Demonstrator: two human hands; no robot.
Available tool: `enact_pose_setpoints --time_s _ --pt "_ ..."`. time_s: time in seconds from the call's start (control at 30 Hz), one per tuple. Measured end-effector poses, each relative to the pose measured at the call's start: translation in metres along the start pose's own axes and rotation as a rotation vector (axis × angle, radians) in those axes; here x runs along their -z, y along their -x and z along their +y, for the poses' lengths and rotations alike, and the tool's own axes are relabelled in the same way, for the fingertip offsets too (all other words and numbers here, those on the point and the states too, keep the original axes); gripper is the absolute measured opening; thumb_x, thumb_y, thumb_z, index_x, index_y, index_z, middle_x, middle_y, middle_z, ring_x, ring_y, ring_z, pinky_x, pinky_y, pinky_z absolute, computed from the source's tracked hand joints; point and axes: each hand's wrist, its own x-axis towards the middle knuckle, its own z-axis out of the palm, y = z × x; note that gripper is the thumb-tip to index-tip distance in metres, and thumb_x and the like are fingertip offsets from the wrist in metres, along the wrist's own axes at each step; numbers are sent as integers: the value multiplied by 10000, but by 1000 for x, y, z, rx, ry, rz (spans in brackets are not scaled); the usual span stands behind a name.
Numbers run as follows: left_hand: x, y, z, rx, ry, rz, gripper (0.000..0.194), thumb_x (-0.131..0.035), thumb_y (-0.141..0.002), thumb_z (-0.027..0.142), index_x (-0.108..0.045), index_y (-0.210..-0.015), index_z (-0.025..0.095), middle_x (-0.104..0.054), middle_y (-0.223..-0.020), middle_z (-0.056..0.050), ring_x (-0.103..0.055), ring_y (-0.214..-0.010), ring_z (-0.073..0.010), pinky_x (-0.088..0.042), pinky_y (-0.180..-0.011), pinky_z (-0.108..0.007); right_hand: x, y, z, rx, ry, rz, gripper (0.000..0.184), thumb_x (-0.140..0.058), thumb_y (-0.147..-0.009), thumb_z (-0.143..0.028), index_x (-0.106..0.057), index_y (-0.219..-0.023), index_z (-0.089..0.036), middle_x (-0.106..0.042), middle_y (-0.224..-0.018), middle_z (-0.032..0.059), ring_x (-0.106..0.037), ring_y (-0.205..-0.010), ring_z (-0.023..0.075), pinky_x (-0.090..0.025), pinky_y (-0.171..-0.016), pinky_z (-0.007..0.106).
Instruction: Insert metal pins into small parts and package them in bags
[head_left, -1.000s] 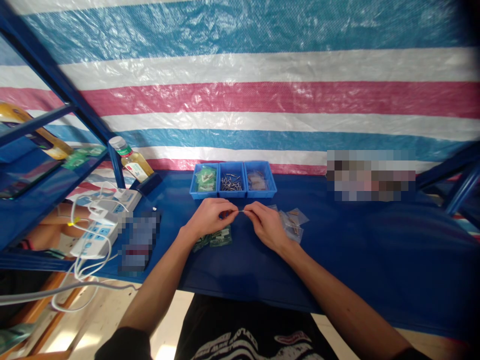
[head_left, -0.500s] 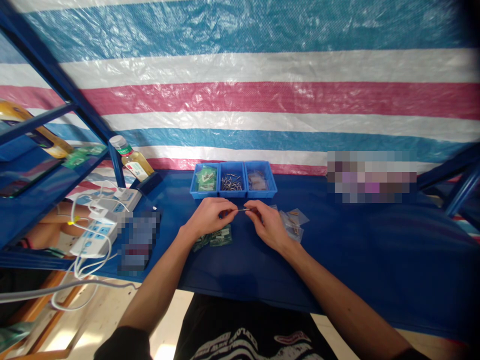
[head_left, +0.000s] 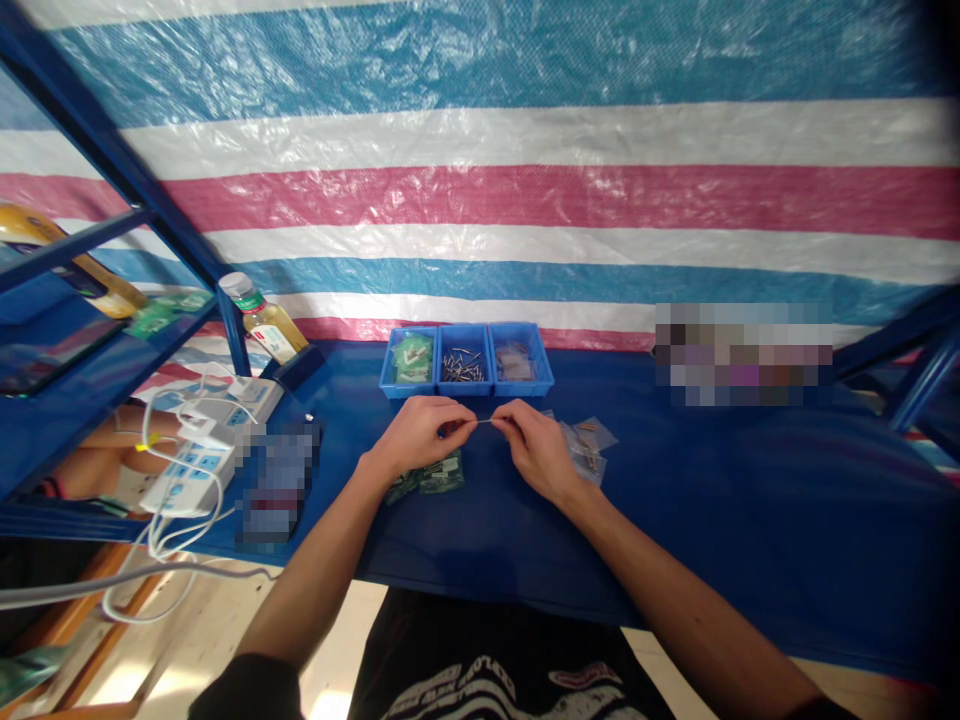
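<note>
My left hand [head_left: 427, 428] and my right hand [head_left: 534, 445] are raised over the blue table, fingertips pinched towards each other. A thin metal pin [head_left: 484, 421] spans the small gap, one end in each pinch; its full shape is hidden by my fingers. Beneath my left hand lie small green packets [head_left: 444, 474], partly covered by it. Clear plastic bags [head_left: 589, 448] with small brownish pieces lie beside my right wrist. Just beyond my hands stand three joined blue bins: the left bin [head_left: 409, 390] holds green packets, the middle bin [head_left: 465, 389] loose metal pins, the right bin [head_left: 523, 388] clear bags.
To the left are a power strip [head_left: 184, 480] with white cables, a blurred-out flat object [head_left: 277, 485] and a bottle [head_left: 268, 325] leaning by the blue frame. A pixelated item [head_left: 742, 355] sits at the back right. Striped plastic sheeting [head_left: 525, 195] hangs behind the table.
My right fingertips have shifted very slightly to the right along the pin, with the fingers a little more closed. My left hand is almost still.
</note>
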Motion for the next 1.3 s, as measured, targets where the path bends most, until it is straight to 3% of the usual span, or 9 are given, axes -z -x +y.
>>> enact_pose_setpoints --time_s 0.37,0.57,0.73,1.3 --pt "0 0 2 -12 11 6 204 -556 -997 254 -739 -955 175 -740 -842 -59 -681 -762 -160 -498 -740 -259 0 0 5 -59 47 -20 326 -414 -1070 -371 -616 -844 -250 -683 -780 24 -643 -717 207 -456 -694 318" --pt "0 1 -2 15 -9 19 178 -565 -987 232 -733 -960 178 -747 -855 -56 -692 -780 -168 -503 -753 -263 -2 1 8 -68 -27 9 182 -511 -1026 -349 -591 -1162 -259 -733 -953 38 -692 -808 230 -494 -726 325" --pt "-1 2 -4 19 -7 23 175 -568 -981 229 -735 -967 179 -754 -878 -59 -700 -804 -173 -513 -779 -271 -5 2 9 -41 -25 -2 161 -464 -1040 -317 -611 -1019 -255 -718 -917 42 -683 -817 226 -501 -763 328" --pt "-4 1 0 -18 -21 36 200 -561 -998 262 -741 -984 177 -719 -805 -45 -643 -703 -147 -479 -690 -252 -9 3 8 -85 -24 -60 322 -395 -1077 -375 -554 -825 -252 -600 -692 -14 -594 -646 181 -408 -644 283"
